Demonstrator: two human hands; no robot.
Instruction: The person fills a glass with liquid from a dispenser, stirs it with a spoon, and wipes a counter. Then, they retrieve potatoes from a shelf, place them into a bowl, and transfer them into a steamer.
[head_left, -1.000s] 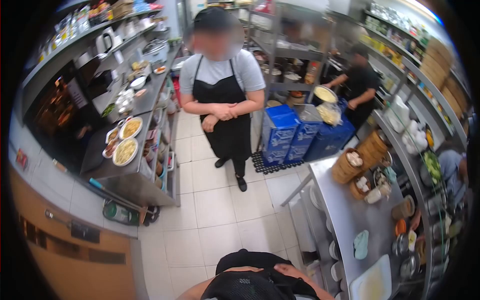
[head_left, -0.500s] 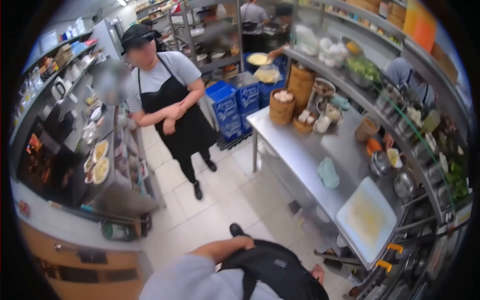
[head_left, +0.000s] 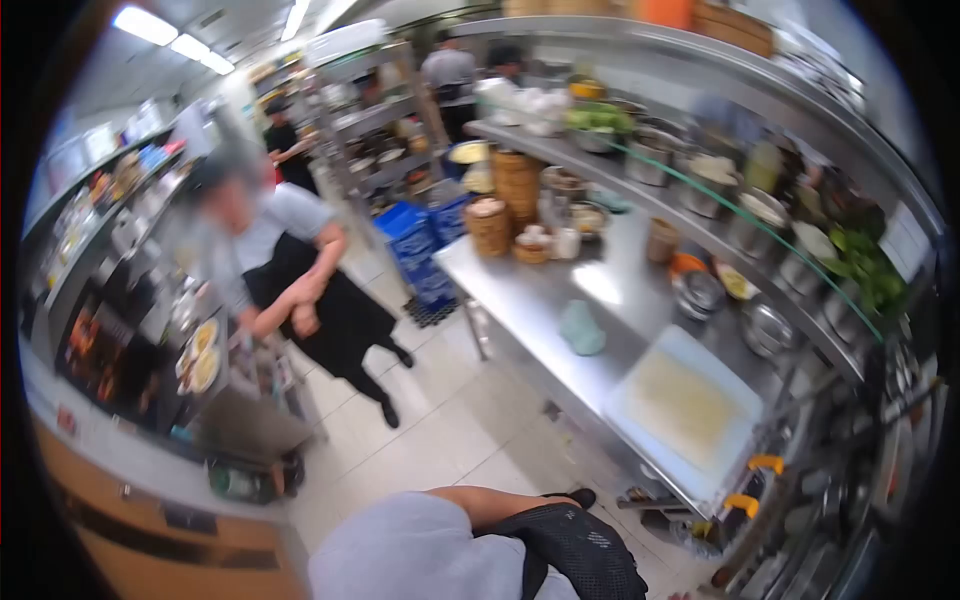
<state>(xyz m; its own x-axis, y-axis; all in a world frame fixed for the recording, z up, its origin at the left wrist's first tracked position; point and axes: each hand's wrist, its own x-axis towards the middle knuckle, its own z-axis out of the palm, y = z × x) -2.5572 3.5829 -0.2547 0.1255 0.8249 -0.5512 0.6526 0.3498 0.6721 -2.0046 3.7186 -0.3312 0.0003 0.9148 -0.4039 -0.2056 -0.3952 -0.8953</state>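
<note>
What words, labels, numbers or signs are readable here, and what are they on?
No text reads clearly enough to quote.
Blue box on the floor: pale lettering, too blurred to read.
Black garment on the camera wearer: a small pale print, too small to read.
White sheet at the far right: any writing is too faint to make out.
Packets on the left shelves: too small and blurred.

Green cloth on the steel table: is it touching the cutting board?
Apart. The head view shows a bare strip of steel table between the cloth and the cutting board.
</note>
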